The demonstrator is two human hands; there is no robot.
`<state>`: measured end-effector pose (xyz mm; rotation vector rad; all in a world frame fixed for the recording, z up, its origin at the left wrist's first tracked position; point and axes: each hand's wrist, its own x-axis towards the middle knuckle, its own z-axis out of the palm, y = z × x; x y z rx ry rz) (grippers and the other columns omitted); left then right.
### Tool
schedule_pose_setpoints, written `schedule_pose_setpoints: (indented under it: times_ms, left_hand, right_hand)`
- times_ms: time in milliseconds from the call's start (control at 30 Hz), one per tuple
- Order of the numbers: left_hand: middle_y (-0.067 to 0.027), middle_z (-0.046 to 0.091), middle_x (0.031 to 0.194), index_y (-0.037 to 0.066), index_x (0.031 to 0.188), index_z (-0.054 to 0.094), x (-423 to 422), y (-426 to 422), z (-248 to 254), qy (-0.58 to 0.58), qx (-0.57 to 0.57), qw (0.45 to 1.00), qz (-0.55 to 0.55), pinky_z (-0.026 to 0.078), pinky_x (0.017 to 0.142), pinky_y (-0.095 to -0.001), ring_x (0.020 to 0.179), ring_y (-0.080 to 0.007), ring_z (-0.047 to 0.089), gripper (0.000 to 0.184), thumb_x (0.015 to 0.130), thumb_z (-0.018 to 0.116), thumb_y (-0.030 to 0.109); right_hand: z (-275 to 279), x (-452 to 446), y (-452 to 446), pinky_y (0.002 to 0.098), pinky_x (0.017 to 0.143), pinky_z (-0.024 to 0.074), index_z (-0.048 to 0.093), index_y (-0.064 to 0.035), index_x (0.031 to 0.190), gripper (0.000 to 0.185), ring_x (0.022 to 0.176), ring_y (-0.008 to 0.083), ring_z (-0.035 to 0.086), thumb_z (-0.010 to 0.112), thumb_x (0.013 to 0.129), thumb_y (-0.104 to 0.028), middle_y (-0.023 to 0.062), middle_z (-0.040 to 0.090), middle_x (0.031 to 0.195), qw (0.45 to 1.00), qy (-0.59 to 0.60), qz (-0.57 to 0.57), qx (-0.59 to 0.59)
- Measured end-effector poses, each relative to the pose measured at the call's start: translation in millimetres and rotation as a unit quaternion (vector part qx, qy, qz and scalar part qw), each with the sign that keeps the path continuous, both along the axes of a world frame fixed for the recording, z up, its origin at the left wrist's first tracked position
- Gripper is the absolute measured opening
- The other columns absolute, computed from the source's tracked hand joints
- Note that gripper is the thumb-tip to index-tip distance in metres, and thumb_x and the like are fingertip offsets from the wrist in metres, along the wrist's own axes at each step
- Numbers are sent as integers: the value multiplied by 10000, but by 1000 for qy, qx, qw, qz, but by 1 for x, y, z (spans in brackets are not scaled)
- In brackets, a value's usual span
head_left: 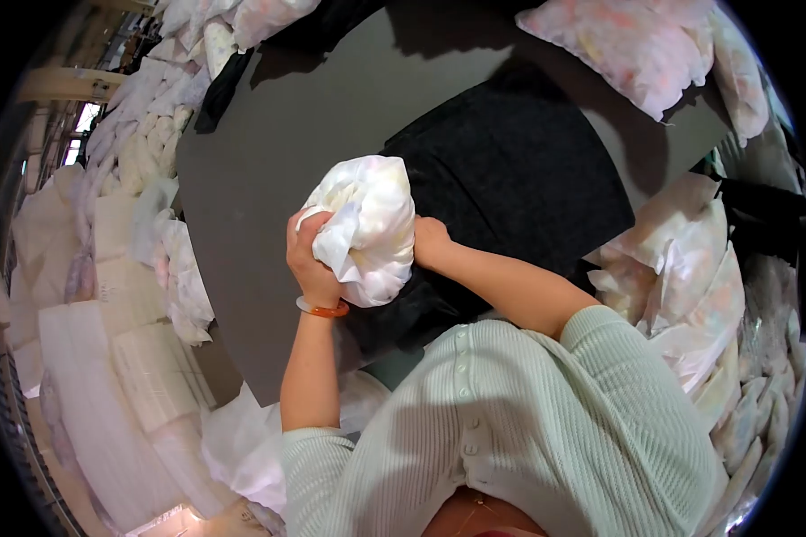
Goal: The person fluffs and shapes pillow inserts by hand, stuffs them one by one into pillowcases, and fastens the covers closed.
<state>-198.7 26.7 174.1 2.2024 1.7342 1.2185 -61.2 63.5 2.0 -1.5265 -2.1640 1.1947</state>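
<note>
A stuffed white bag (pixel 372 228), rounded and crumpled with gathered folds and faint pale tints, is held up above the table. My left hand (pixel 313 255) grips its left side, thumb on top, the other fingers mostly out of sight. An orange band and a clear band circle that wrist. Against the bag's right edge is my right hand (pixel 432 242), curled, its fingertips hidden behind the bag; what it pinches I cannot make out. Black cloth (pixel 519 170) lies spread beneath and to the right of both hands.
A grey table (pixel 242 197) extends under the cloth. Pinkish-white stuffed bags (pixel 622 54) rest at its far right, with more stuffed bags (pixel 681 277) near right. Wrapped whitish packs (pixel 98 412) are piled along the left. Another dark cloth (pixel 327 27) lies at the far edge.
</note>
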Motion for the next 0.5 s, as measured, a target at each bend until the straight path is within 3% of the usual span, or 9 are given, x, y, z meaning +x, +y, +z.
schedule_pose_setpoints:
  times_ms: [33, 133, 200, 267, 333, 367, 400, 467, 500]
  left_hand:
    - [-121, 616, 1034, 103, 1007, 637, -1, -2, 2, 18, 2, 1000, 2, 456, 844, -367, 967, -313, 594, 258, 764, 675, 181]
    - [-97, 627, 967, 73, 1032, 644, -1, -5, 6, 50, 7, 999, 17, 456, 855, -336, 920, -262, 591, 298, 737, 661, 114]
    - [-86, 632, 953, 88, 1057, 653, 6, -9, 12, 69, 17, 997, 10, 453, 837, -340, 896, -259, 591, 311, 749, 653, 133]
    - [-76, 638, 939, 102, 1082, 662, 10, -13, 15, 88, 27, 996, 10, 450, 819, -343, 872, -256, 591, 325, 760, 645, 151]
    - [-61, 634, 884, 123, 1114, 670, 13, -15, 15, 199, 10, 977, -71, 431, 767, -341, 832, -257, 582, 353, 774, 637, 209]
    - [-55, 620, 819, 140, 1055, 681, 17, -14, 14, 205, 4, 975, -90, 412, 724, -364, 779, -248, 589, 292, 776, 607, 191]
    - [-55, 620, 819, 140, 1055, 681, 20, -17, 13, 205, 7, 975, -85, 412, 724, -364, 779, -248, 589, 292, 776, 607, 191]
    - [-59, 634, 846, 124, 1003, 685, 26, -21, 6, 232, -93, 956, -151, 417, 720, -356, 804, -248, 603, 259, 766, 584, 153]
    - [-59, 634, 846, 124, 1003, 685, 25, -22, 0, 233, -92, 957, -145, 417, 720, -356, 804, -248, 603, 259, 766, 584, 153]
  right_hand:
    - [-6, -6, 4, 410, 777, 538, 554, -42, 1089, 277, 944, 331, 655, 575, 848, -177, 200, 620, 1074, 997, -62, 32, 36]
    - [41, 18, 7, 430, 741, 543, 612, -9, 980, 219, 914, 348, 661, 570, 838, -170, 191, 642, 999, 992, -115, 24, 48]
    - [59, 42, 10, 434, 705, 542, 569, -27, 954, 194, 869, 354, 661, 592, 815, -161, 185, 646, 918, 986, -129, 35, 99]
    - [62, 59, 23, 434, 701, 530, 581, -22, 950, 220, 838, 367, 652, 617, 792, -171, 197, 648, 905, 985, -48, 10, 168]
    - [66, 63, 30, 446, 694, 512, 605, -12, 915, 219, 809, 383, 638, 641, 768, -171, 204, 652, 881, 963, 82, -55, 249]
    - [72, 65, 30, 435, 682, 501, 628, 0, 876, 202, 820, 390, 632, 648, 758, -164, 208, 653, 882, 977, 105, -97, 160]
    - [59, 66, 33, 389, 650, 492, 623, -1, 804, 133, 734, 346, 645, 611, 782, -132, 153, 666, 785, 959, 213, -131, 132]
    - [41, 64, 38, 324, 639, 477, 615, -23, 767, 85, 661, 252, 614, 572, 787, -93, 61, 637, 711, 870, 387, -237, -191]
    - [37, 73, 39, 309, 717, 467, 622, -33, 791, 84, 801, 171, 578, 557, 781, -86, 33, 618, 814, 838, 416, -208, -283]
